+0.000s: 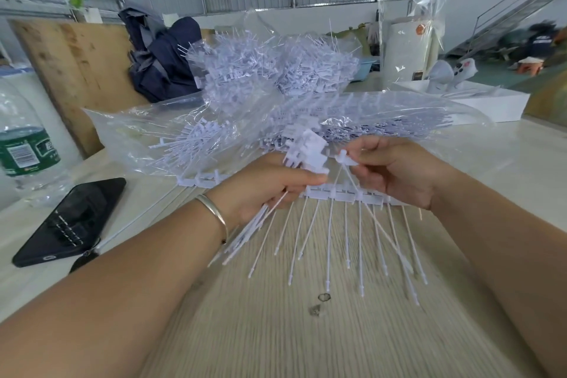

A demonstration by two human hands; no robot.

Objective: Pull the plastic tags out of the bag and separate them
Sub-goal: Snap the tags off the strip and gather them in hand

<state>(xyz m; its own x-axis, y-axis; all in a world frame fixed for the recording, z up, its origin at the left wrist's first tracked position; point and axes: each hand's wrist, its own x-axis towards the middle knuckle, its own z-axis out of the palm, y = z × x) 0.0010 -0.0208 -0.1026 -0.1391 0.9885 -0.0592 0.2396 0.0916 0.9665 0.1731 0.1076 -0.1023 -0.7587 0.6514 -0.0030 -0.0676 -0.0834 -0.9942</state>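
My left hand (264,184) grips a bundle of loose white plastic tags (306,150), heads up and thin tails trailing down past my wrist. My right hand (395,172) pinches the head of a single tag (345,158) between thumb and fingertips. Below both hands a strip of joined tags (343,193) lies on the table, its long tails fanned toward me. A clear plastic bag (399,120) holding many more tags lies just beyond my hands. A heap of white tags (276,70) sits behind it.
A black phone (70,221) lies at the left on the wooden table (306,331), by a green-labelled water bottle (24,150). A dark jacket (162,55), a white box (478,101) and a tall clear bag (411,18) stand at the back.
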